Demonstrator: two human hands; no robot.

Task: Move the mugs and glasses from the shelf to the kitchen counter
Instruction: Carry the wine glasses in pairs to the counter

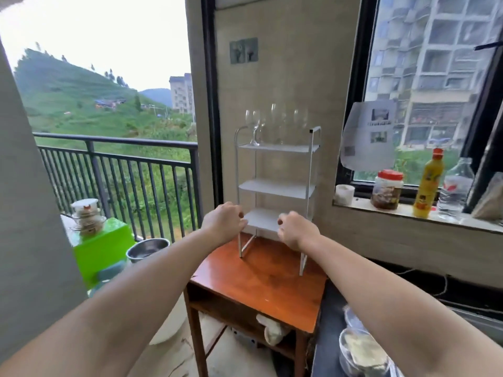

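Note:
A white three-tier metal shelf [277, 186] stands on a small brown wooden table [258, 289] against the wall. Several clear stemmed glasses [254, 123] stand in a row on its top tier; the two lower tiers look bare. My left hand [224, 220] and my right hand [295, 229] are stretched out in front of the bottom tier, fingers loosely curled, holding nothing. The left hand's fingertips are close to the shelf's front left post; whether they touch it is unclear. No mugs are in view.
A window sill [408, 213] at right carries a white cup [344, 194], a red-lidded jar [388, 190], a yellow bottle [428, 183] and a clear bottle [457, 189]. Left: a balcony railing [117, 170], a green box [102, 248], a steel bowl [147, 250].

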